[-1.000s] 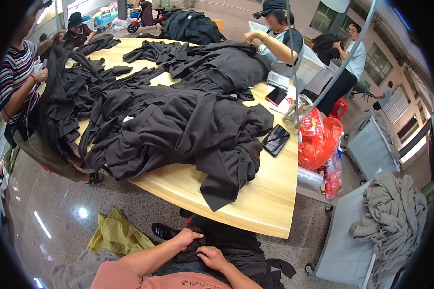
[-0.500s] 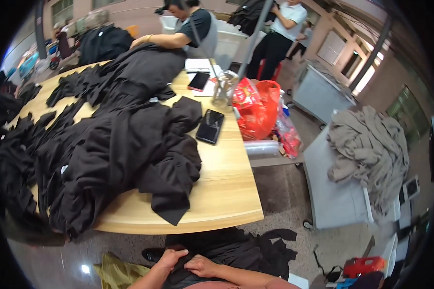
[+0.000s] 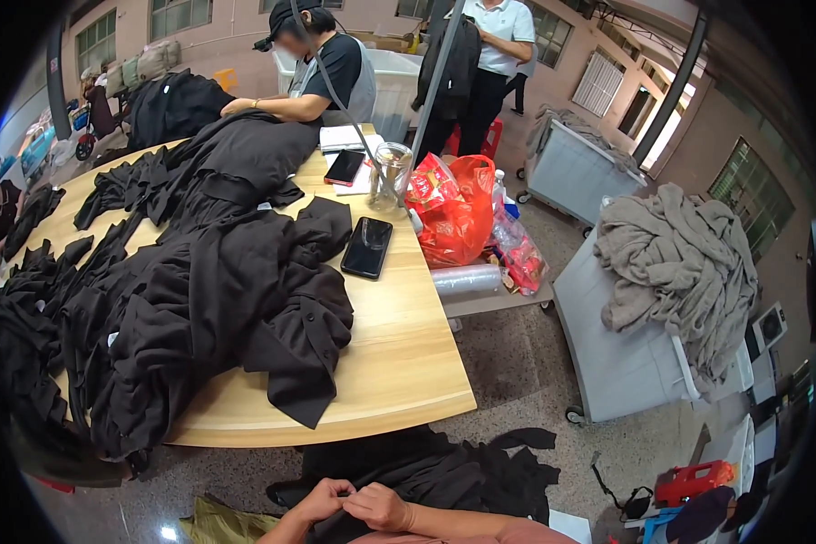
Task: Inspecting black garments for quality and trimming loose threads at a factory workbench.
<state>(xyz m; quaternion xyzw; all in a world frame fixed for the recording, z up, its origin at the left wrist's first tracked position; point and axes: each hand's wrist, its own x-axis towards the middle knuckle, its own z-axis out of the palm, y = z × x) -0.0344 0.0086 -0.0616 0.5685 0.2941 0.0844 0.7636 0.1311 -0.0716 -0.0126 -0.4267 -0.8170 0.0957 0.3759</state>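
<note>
Low in the view, my left hand and my right hand meet with their fingertips pinched together. Whatever lies between the fingers is too small or hidden to make out. Just beneath and beyond them, a black garment is spread below the table's front edge. On the wooden table lies a heap of black garments, one with a buttoned front, nearer than any other table item to my hands. A black phone rests to the right of the heap.
A glass jar and a second phone stand farther back. Red plastic bags sit on a low cart. Grey cloth overflows a wheeled bin at right. One person handles garments across the table; another stands holding dark clothing.
My hands have come closer together, fingertips now touching, where before they were slightly apart on the black cloth. The view has shifted a little. The standing person's dark clothing hangs lower.
</note>
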